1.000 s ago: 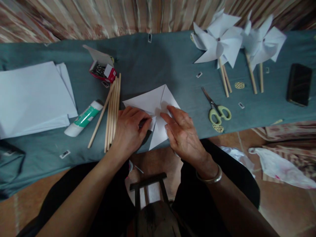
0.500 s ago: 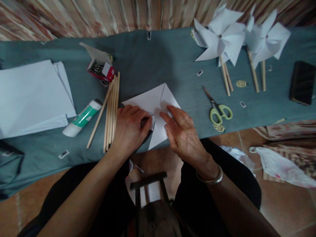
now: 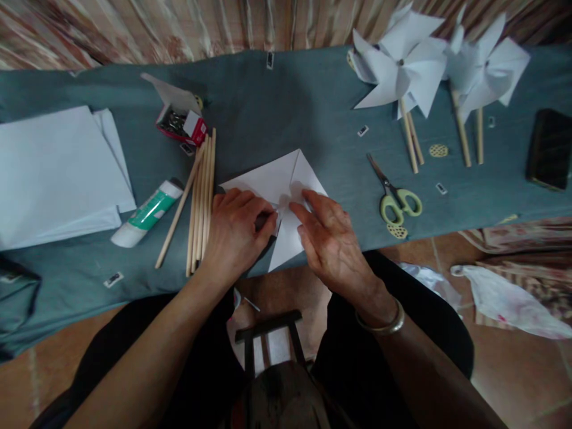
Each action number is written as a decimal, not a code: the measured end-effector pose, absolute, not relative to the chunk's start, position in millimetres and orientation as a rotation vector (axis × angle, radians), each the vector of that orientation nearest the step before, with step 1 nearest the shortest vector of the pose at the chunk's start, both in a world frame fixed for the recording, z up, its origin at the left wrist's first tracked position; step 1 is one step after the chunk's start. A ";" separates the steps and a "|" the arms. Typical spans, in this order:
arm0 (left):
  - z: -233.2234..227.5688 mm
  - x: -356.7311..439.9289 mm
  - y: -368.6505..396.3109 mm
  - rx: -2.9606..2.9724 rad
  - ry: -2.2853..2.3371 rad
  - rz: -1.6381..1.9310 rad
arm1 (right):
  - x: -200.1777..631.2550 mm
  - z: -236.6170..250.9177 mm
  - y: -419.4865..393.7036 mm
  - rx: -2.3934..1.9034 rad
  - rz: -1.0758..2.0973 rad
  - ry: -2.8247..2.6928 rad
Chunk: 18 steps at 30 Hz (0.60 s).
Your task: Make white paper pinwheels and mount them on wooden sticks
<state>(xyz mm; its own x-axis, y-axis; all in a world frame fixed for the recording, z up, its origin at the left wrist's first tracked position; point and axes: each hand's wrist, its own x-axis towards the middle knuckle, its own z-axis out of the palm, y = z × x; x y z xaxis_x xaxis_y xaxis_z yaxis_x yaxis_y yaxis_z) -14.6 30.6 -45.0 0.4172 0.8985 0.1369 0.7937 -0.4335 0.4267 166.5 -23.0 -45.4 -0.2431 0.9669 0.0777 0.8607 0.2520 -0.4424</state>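
Observation:
A sheet of white paper (image 3: 286, 173) with slits cut toward its middle lies on the cloth-covered table in front of me. On its left side my left hand (image 3: 239, 229) is closed, thumb and fingers pinching a flap of the paper near the centre. My right hand (image 3: 328, 235) rests on the right part of the paper, fingers apart and fingertips touching the surface near the middle. Both hands cover part of the sheet. Just left of my left hand lie several thin wooden sticks (image 3: 202, 196).
Green-handled scissors (image 3: 393, 196) lie to the right. Beyond them are paper pinwheels (image 3: 402, 65) on sticks and a dark phone (image 3: 549, 149). Leftward are a glue tube (image 3: 147, 214), an open box of small metal pieces (image 3: 181, 122) and stacked white paper (image 3: 58, 179).
Both hands keep almost the same place on the paper. The view has shifted slightly.

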 end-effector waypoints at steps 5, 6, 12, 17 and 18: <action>-46.6 -15.3 30.8 2.386 1.459 0.531 | 166.2 -44.8 -22.9 -1.684 0.438 -2.191; -46.9 -15.5 30.9 2.387 1.458 0.530 | 166.2 -44.5 -22.9 -1.685 0.440 -2.193; -46.8 -15.3 31.0 2.394 1.459 0.526 | 164.7 -43.5 -24.5 -1.628 0.411 -2.182; -46.6 -15.2 30.7 2.392 1.457 0.531 | 160.6 -43.1 -23.7 -1.572 0.438 -2.166; -46.6 -15.1 30.6 2.389 1.456 0.531 | 159.9 -43.2 -23.2 -1.577 0.440 -2.163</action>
<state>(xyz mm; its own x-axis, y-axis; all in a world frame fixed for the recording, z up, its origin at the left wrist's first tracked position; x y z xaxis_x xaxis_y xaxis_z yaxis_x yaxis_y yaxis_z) -15.1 30.6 -46.6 0.4203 0.8935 0.1583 0.7856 -0.4456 0.4293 159.9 -23.2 -43.2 -0.2643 0.9525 0.1511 0.8179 0.3044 -0.4883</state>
